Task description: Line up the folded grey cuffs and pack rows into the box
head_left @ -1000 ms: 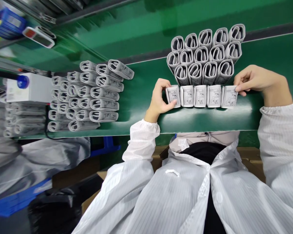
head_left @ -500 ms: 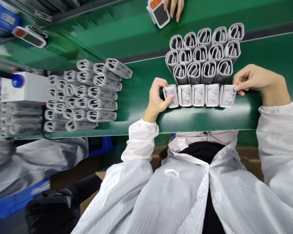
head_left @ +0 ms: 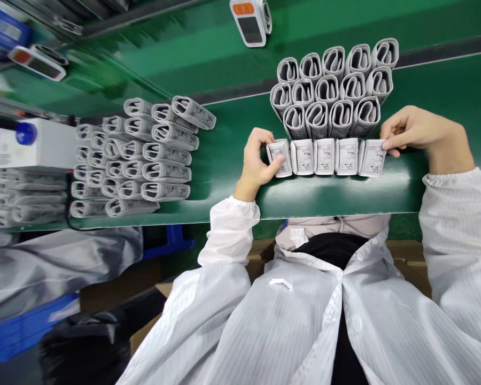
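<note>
A row of several rolled grey wrist cuffs (head_left: pixel 325 156) stands on the green bench in front of me, printed faces toward me. My left hand (head_left: pixel 257 160) has its thumb and fingers closed around the leftmost rolled cuff (head_left: pixel 281 152). At the other end, my right hand (head_left: pixel 414 131) pinches the upper right edge of the rightmost rolled cuff (head_left: pixel 372 159) between thumb and fingers. Directly behind the row, more rolled cuffs (head_left: pixel 329 113) are stacked in tiers, their coiled ends facing me.
To the left lies another stack of rolled cuffs (head_left: pixel 166 152), beside a white box (head_left: pixel 50 144). A wrist blood pressure monitor (head_left: pixel 250 27) stands on the far green surface; a second monitor (head_left: pixel 38 63) lies at the upper left. The bench's front edge (head_left: pixel 224 220) runs close to me.
Another person's hand has let go of the far monitor and left the view; the monitor has shifted left and turned. My hands keep their grip on the row's end cuffs.
</note>
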Demonstrator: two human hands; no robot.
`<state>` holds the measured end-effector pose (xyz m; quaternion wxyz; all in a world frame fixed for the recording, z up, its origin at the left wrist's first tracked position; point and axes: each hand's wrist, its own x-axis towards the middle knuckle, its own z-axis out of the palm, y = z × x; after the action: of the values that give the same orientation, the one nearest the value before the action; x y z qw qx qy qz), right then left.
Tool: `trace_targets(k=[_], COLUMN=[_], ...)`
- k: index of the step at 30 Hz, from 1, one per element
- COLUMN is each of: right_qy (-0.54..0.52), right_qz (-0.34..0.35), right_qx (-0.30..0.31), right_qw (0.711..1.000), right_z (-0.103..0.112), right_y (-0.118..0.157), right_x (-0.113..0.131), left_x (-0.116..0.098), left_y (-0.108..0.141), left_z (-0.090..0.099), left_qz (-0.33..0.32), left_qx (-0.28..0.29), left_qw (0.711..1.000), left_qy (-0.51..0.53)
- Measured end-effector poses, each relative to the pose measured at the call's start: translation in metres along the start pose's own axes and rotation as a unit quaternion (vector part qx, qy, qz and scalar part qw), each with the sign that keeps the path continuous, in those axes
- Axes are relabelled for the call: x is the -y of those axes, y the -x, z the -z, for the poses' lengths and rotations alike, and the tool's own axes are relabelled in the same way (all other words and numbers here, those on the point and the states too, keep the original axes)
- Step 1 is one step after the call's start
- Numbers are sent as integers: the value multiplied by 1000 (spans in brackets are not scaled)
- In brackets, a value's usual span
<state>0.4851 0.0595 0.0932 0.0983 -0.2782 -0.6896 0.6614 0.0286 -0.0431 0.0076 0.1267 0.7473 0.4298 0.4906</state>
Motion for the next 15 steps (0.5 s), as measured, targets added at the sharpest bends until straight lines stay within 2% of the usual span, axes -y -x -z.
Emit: trace_targets(k=[8,15], right_qy=[5,9], right_qz=[3,-5], right_qx=[5,10], right_qw=[1000,1000], right_z=[2,5], right_y=[0,1], right_x=[-1,-4], left_x=[-1,-5], left_y=[0,-2], left_z=[1,1], left_qz=[36,37], left_qx=[9,8], left_qw=[999,999], left_qy=[-40,-32])
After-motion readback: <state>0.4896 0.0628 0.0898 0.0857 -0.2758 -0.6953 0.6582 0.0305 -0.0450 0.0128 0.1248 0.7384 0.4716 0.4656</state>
